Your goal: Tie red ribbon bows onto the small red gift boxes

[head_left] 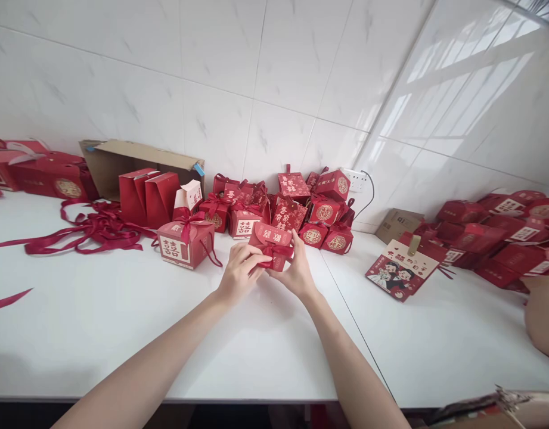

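Observation:
Between my two hands is a small red gift box (270, 234) with pale characters on its upper face and a red ribbon bow (269, 253) across it. My left hand (242, 265) pinches the bow's left side with its fingertips. On the other side, my right hand (297, 268) grips the box, thumb beneath and fingers along its right edge. Left of my hands stands another red gift box (191, 243) with a tied bow and a white double-character panel. Part of the held box is hidden behind my fingers.
A tangle of red ribbon (93, 229) lies left, before an open cardboard box (142, 156) and tall red boxes (161, 198). Several finished-looking gift boxes (292, 211) are piled against the wall. A cartoon-printed bag (402, 271) lies right, near stacked red boxes (509, 229) and another person's arm (545, 316).

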Tool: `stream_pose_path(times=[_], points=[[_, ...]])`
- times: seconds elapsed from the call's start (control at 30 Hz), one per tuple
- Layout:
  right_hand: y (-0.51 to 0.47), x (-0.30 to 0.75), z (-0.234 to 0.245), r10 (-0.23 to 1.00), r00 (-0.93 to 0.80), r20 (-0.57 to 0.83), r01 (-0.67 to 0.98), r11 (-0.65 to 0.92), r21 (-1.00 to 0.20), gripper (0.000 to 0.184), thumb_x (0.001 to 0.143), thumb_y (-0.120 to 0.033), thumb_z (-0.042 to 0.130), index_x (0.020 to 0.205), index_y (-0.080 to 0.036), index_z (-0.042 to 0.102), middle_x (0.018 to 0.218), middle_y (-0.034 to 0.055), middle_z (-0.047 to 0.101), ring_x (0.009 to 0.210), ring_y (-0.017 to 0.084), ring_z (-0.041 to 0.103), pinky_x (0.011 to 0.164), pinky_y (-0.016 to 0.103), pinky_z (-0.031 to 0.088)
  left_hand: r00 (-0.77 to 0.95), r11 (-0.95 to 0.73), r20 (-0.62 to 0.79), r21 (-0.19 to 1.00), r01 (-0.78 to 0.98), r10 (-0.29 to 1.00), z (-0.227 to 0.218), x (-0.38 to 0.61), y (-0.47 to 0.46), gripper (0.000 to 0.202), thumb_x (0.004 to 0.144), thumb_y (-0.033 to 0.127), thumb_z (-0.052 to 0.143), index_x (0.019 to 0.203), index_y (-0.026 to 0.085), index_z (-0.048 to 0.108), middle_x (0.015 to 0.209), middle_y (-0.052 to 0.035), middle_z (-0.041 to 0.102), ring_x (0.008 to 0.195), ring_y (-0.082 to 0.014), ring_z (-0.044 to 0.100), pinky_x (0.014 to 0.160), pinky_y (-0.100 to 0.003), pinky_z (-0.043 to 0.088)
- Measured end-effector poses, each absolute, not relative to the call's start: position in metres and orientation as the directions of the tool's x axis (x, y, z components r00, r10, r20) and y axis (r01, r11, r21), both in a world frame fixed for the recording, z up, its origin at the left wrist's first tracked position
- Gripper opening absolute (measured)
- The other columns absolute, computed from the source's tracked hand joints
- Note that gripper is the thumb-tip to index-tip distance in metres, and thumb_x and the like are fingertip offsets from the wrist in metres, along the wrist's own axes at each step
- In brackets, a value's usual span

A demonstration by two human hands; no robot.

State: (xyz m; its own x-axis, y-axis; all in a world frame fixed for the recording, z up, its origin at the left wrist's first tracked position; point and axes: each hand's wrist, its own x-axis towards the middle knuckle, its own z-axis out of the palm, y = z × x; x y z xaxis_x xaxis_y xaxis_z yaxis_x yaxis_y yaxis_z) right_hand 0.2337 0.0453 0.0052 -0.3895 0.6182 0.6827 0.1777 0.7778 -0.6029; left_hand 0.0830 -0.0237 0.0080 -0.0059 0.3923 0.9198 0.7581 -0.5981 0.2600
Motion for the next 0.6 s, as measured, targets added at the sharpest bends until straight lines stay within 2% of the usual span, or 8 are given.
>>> stream_pose_path(times=[0.27,0.37,0.43,0.5,0.6], points=[[0.043,0.236,0.009,0.612,-0.364,0.702,0.221,0.789,-0.573,0.101,0.064,-0.043,0.074,0.14,-0.027,0.009,0.14,0.0157,0.027,0.129,0.03,0.031,0.092,0.047,0.048,0.044,-0.616,0.926,0.214,0.758,0.375,0.011,0.083,-0.027,0.02,0.087,0.023,0.049,0.092,0.028,0.068,0.078,-0.0024,0.061,0.076,-0.0155,0.054,0.08,-0.035,0.044],[0.044,0.237,0.01,0.582,-0.365,0.726,0.26,0.813,-0.521,0.098,0.066,-0.042,0.072,0.14,-0.027,0.01,0.138,0.0153,0.03,0.129,0.029,0.032,0.098,0.05,0.042,0.026,-0.664,0.941,0.217,0.716,0.336,0.014,0.083,-0.029,0.017,0.085,0.024,0.053,0.09,0.028,0.068,0.077,-0.0016,0.062,0.075,-0.0149,0.055,0.079,-0.034,0.044],[0.044,0.237,0.011,0.555,-0.365,0.747,0.281,0.831,-0.48,0.096,0.067,-0.042,0.071,0.139,-0.026,0.01,0.137,0.0155,0.031,0.129,0.029,0.032,0.101,0.052,0.038,-0.042,-0.677,0.927,0.303,0.671,0.374,0.016,0.084,-0.03,0.013,0.083,0.027,0.056,0.085,0.026,0.069,0.077,-0.0017,0.061,0.075,-0.0151,0.056,0.077,-0.032,0.045],[0.044,0.237,0.012,0.545,-0.373,0.75,0.297,0.837,-0.46,0.096,0.067,-0.042,0.071,0.139,-0.026,0.01,0.137,0.016,0.031,0.129,0.029,0.033,0.1,0.052,0.039,-0.213,-0.642,0.867,0.481,0.597,0.451,0.019,0.084,-0.03,0.012,0.081,0.031,0.059,0.079,0.023,0.068,0.076,-0.0017,0.061,0.075,-0.015,0.057,0.072,-0.029,0.046],[0.043,0.237,0.011,0.538,-0.386,0.749,0.318,0.84,-0.44,0.095,0.065,-0.042,0.071,0.137,-0.025,0.012,0.135,0.016,0.033,0.127,0.03,0.034,0.1,0.052,0.039,-0.541,-0.511,0.613,0.786,0.348,0.576,0.023,0.08,-0.024,0.019,0.077,0.037,0.061,0.072,0.019,0.062,0.071,-0.001,0.06,0.069,-0.0146,0.058,0.066,-0.026,0.047]])
